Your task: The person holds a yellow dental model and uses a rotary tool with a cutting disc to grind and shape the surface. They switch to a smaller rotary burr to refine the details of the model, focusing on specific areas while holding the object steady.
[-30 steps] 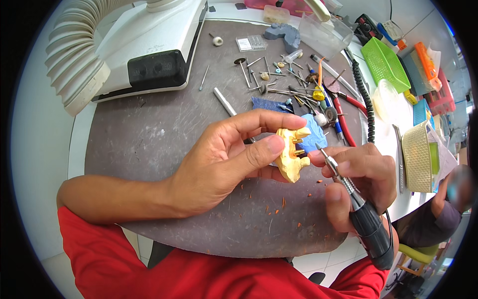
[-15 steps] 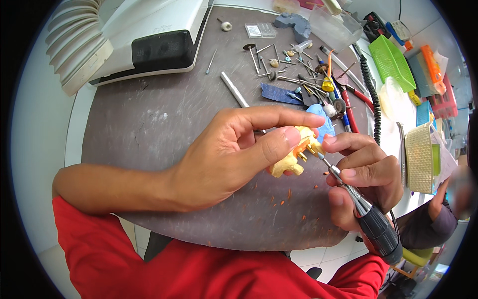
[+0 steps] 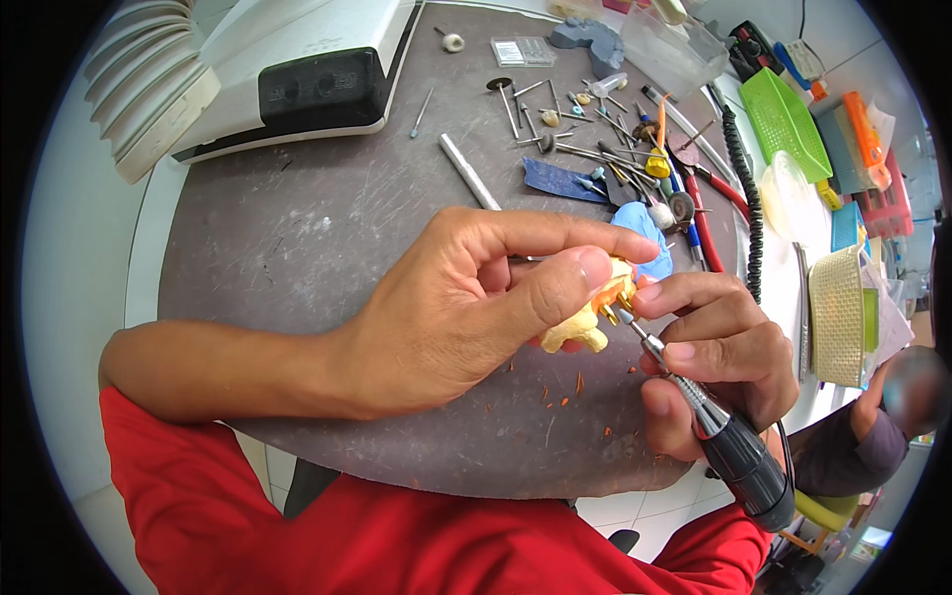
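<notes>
A yellow dental cast (image 3: 577, 330) with orange material and gold-coloured metal posts is gripped in my left hand (image 3: 486, 288), thumb and index finger lying over its top. My right hand (image 3: 724, 347) is closed like a pen grip around a rotary handpiece (image 3: 732, 436) with a black rear body and a metal nose. Its small grey burr tip sits at the gold posts; whether it touches them I cannot tell. The fingers of my right hand rest close to the cast's right edge. Part of the cast is hidden behind my left thumb and fingers.
Orange shavings (image 3: 564, 402) lie on the grey work surface (image 3: 297, 248). Beyond my hands are a metal rod (image 3: 468, 171), scattered burrs, a blue piece of putty (image 3: 643, 238) and red-handled pliers (image 3: 710, 238). A white machine (image 3: 327, 89) stands far left. Another person (image 3: 863, 436) sits at right.
The handpiece has shifted slightly left and its tip moved to the gold posts. My right hand has moved a little left with it; the left hand keeps its hold.
</notes>
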The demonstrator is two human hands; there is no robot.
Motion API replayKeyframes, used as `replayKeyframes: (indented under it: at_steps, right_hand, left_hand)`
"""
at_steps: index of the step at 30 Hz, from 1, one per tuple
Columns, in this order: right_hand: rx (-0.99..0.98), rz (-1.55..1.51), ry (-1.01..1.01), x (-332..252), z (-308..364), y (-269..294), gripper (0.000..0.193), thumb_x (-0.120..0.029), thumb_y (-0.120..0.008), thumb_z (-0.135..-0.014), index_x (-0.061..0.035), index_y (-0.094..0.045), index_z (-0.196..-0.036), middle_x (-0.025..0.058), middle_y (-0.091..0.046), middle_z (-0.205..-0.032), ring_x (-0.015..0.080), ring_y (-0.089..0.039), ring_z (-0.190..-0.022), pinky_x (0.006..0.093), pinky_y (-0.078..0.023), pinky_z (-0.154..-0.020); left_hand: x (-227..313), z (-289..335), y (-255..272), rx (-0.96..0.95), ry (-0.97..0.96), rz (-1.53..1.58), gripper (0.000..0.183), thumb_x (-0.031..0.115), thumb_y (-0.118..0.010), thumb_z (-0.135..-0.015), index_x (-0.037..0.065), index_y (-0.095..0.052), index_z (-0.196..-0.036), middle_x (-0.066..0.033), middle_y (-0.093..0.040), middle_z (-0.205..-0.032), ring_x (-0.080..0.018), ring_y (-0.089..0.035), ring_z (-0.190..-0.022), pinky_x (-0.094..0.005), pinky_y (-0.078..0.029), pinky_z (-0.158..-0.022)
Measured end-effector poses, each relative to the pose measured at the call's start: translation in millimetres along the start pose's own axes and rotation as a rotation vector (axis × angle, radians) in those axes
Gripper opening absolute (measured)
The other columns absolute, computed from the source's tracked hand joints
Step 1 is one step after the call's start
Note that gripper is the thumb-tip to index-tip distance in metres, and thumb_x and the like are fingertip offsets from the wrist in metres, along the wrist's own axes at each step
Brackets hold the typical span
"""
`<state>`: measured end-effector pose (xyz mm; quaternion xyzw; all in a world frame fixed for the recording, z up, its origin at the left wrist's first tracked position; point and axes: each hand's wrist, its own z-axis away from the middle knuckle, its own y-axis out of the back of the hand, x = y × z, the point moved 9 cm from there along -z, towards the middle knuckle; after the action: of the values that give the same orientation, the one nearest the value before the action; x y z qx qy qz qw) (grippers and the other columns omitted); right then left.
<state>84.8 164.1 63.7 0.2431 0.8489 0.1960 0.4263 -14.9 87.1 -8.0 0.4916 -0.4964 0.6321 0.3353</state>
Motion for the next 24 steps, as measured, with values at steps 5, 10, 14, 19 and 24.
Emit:
replayKeyframes:
  at_steps: [5, 10, 14, 19, 24]
  right_hand:
    - [0.006, 0.017, 0.016, -0.2, -0.3, -0.3, 0.027, -0.005, -0.069, -0.081, -0.0014, -0.054, -0.104, 0.0114, -0.058, -0.080, 0.0319, -0.063, -0.097, 0.0393, -0.051, -0.083]
    - [0.007, 0.019, 0.024, -1.0, -1.6, -0.5, 0.027, -0.006, -0.070, -0.081, -0.0009, -0.055, -0.102, 0.0112, -0.059, -0.078, 0.0317, -0.063, -0.095, 0.0390, -0.051, -0.082]
    - [0.009, 0.017, 0.021, -1.9, -2.4, 0.3, 0.026, -0.007, -0.070, -0.081, -0.0004, -0.056, -0.101, 0.0113, -0.060, -0.077, 0.0315, -0.064, -0.094, 0.0388, -0.051, -0.082]
    - [0.015, 0.022, 0.026, -0.4, -1.9, 0.5, 0.026, -0.007, -0.071, -0.080, -0.0001, -0.057, -0.101, 0.0112, -0.060, -0.075, 0.0315, -0.064, -0.092, 0.0386, -0.052, -0.081]
    - [0.026, 0.025, 0.034, -0.2, -0.9, 1.2, 0.026, -0.007, -0.071, -0.079, -0.0001, -0.057, -0.101, 0.0112, -0.060, -0.074, 0.0313, -0.064, -0.091, 0.0381, -0.052, -0.080]
  left_hand:
    - [-1.2, 0.3, 0.4, 0.007, 0.030, -0.023, 0.040, 0.025, -0.044, -0.102, -0.003, -0.057, -0.127, -0.0100, -0.065, -0.114, -0.0110, -0.060, -0.102, -0.0248, -0.049, -0.088]
    - [-0.5, 0.9, 0.0, -0.009, 0.045, -0.029, 0.041, 0.027, -0.043, -0.103, -0.003, -0.058, -0.126, -0.0082, -0.066, -0.110, -0.0086, -0.061, -0.093, -0.0219, -0.052, -0.077]
    - [-0.1, 0.4, -0.6, -0.010, 0.029, -0.038, 0.041, 0.028, -0.043, -0.103, -0.003, -0.058, -0.126, -0.0073, -0.066, -0.107, -0.0076, -0.061, -0.090, -0.0213, -0.053, -0.073]
    - [-1.1, 0.5, 0.3, -0.015, 0.044, -0.051, 0.041, 0.028, -0.044, -0.103, -0.002, -0.058, -0.126, -0.0071, -0.066, -0.107, -0.0069, -0.061, -0.089, -0.0209, -0.053, -0.072]
    - [-1.1, -0.4, -0.6, -0.014, 0.040, -0.037, 0.041, 0.029, -0.044, -0.102, -0.002, -0.059, -0.126, -0.0069, -0.066, -0.107, -0.0067, -0.061, -0.088, -0.0206, -0.053, -0.071]
